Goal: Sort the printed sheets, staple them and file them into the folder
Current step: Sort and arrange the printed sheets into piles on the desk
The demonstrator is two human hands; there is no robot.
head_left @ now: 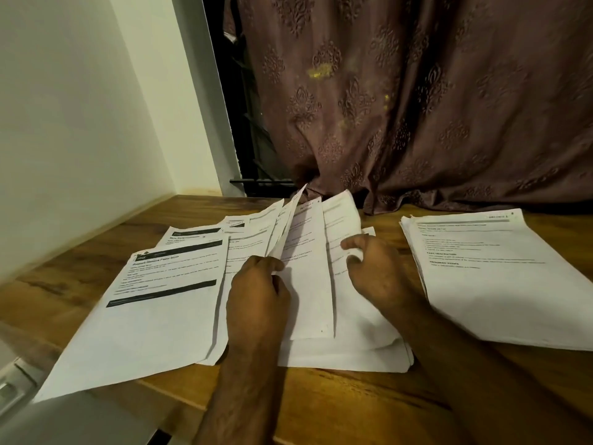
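A wooden tabletop (337,399) set against a wall and curtain carries printed sheets: a loose spread of pages (154,303) at left, a fanned middle stack (353,342), and a squared pile (500,284) lying apart at right.

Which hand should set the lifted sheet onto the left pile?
Left, probably. The left hand already pinches the lifted sheet and is nearest the left pile. The right hand is curled on the middle pile's pages.
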